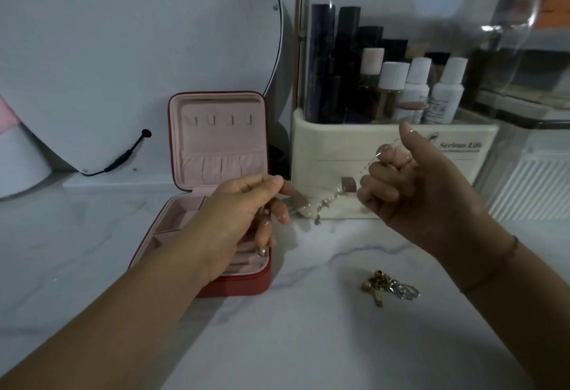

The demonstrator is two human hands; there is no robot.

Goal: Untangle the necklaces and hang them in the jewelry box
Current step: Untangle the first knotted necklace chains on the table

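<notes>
Marble worktop (308, 343) holds a tangled heap (389, 288), jewelry box (240, 292) hooks (222, 119) bare, while left hand (243, 214) and right hand (416, 195) pinch one necklace (327, 201) between them with curled fingers (277, 180).

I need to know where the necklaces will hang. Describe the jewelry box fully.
The jewelry box is square, red outside, lined in soft-looking pink. It stands open on the marbled counter, lid upright before the round mirror. The lid carries four hooks, all bare, above a gathered pocket. The base holds compartments and ring rolls, partly hidden by the left hand, which pinches a thin necklace above it; contact unclear.
</notes>
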